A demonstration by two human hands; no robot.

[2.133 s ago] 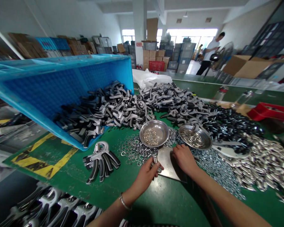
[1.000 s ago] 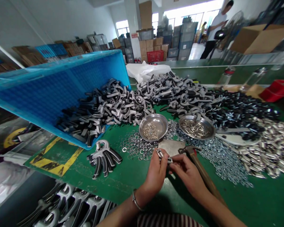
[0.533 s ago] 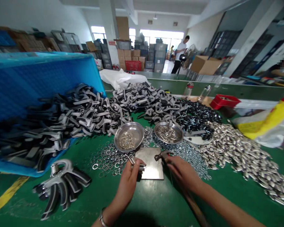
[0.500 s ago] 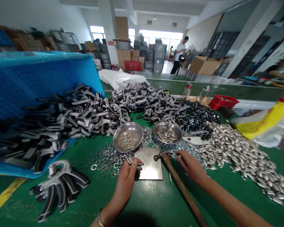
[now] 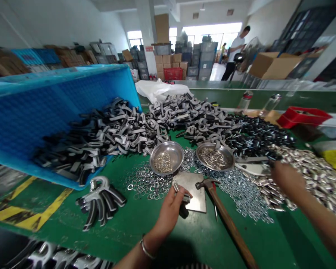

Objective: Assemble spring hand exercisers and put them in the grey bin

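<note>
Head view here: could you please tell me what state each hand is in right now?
Left hand: closed, holding a small metal part.
Right hand: blurred over the metal sleeves; cannot be told.

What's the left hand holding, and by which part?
The left hand holds a small metal pin by its middle, with both ends showing past the fingers.

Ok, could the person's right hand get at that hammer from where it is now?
Probably yes. The right hand is over the silver metal tubes, and the hammer lies down to its left on the green bench. Only flat, loose washers lie between, nothing tall.
</note>
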